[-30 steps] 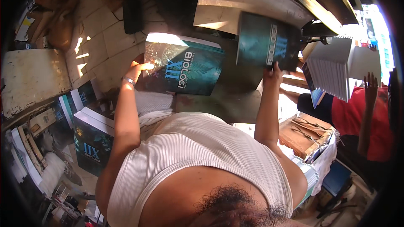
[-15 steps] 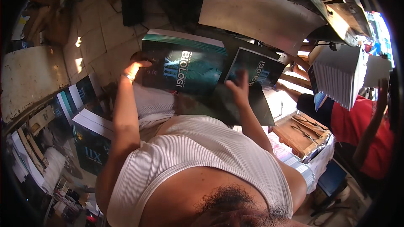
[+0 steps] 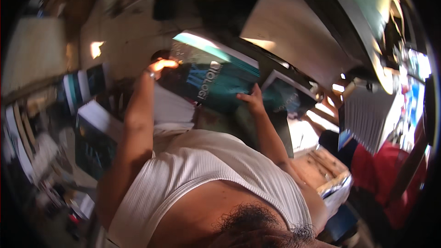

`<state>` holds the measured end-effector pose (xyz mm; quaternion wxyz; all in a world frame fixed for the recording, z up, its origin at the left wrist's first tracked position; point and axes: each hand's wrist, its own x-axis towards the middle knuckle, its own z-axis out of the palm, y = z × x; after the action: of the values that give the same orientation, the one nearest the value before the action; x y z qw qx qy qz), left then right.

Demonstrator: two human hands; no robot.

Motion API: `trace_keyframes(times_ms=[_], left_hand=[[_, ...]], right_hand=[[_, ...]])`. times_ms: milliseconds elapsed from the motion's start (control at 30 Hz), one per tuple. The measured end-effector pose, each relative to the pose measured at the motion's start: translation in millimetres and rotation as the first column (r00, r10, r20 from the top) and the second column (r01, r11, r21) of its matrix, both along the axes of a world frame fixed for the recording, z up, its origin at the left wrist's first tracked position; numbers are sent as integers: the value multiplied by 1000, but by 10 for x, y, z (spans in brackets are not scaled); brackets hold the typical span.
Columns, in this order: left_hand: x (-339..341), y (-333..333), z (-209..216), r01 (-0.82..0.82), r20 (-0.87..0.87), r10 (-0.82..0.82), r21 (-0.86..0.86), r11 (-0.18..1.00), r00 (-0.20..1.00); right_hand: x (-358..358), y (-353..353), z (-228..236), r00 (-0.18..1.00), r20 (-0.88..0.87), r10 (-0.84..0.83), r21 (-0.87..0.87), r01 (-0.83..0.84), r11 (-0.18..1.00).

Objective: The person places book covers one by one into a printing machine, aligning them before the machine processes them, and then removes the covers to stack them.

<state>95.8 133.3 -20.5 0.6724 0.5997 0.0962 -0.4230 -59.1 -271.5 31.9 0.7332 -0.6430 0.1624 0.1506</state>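
Observation:
A stack of dark teal paperback books (image 3: pixel 202 74) hangs tilted in front of me, its green-and-white page edges toward the far side. My left hand (image 3: pixel 161 66) grips the stack at its left end, thumb across the top cover. At the lower right corner my right hand (image 3: pixel 251 100) holds the same stack, with its thumb on the cover and its other fingers mostly hidden. Just right of that hand lies another dark book (image 3: pixel 287 96) with a similar cover, on a dark surface.
On my left stand more dark books (image 3: pixel 94 144) and a smaller upright group (image 3: pixel 85 87). A large pale metal panel (image 3: pixel 294 32) slopes across the far right. Beyond it, another person in red (image 3: pixel 381 174) is near a thick white-paged stack (image 3: pixel 367 115). A wooden tray (image 3: pixel 319 170) sits at right.
My right hand has moved left from above the separate book onto the stack's right corner. The stack is tilted more, its right end lower. The whole view has swung and blurred.

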Motion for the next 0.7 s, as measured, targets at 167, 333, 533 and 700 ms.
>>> trace_keyframes(times_ms=[167, 333, 533, 700], left_hand=[[-429, -354, 1137, -78, -7, 78, -25, 997, 997], [-1266, -416, 2254, -273, 467, 210, 71, 959, 859], [-2119, 254, 3687, -417, 928, -63, 225, 881, 368], [-2567, 1360, 4112, -601, 765, -479, 152, 785, -431]], right_hand=[[-335, -216, 114, 967, -226, -121, 266, 181, 947], [-482, -481, 746, 1000, 24, 11, 316, -18, 949], [176, -99, 1509, 711, 704, 12, 117, -132, 984], [880, 1339, 2471, 70, 997, -36, 34, 24, 999]])
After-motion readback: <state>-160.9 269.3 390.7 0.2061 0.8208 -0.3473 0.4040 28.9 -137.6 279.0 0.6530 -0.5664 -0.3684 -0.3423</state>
